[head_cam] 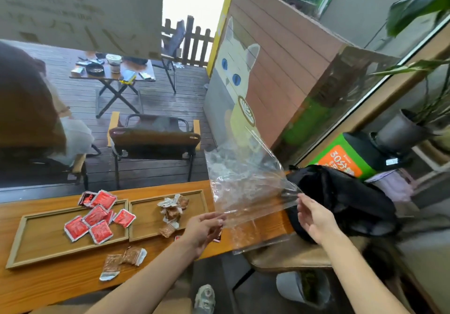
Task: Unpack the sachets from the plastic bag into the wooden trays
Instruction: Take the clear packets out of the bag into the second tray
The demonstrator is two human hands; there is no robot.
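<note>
A clear plastic bag [246, 182] is held up above the right end of the wooden table, looking empty. My left hand [204, 228] pinches its lower left edge. My right hand [314, 218] touches its right edge with fingers spread; a firm grip cannot be made out. The left wooden tray [36, 240] holds several red sachets [95, 218]. The right wooden tray [146, 216] holds several brown and white sachets [173, 209]. A few brown sachets [121, 260] lie on the table in front of the trays.
A black bag [345, 199] rests on a seat right of the table. The table edge [263, 243] runs under the plastic bag. A window with chairs outside lies behind the table. A green and orange box [341, 158] stands at the right.
</note>
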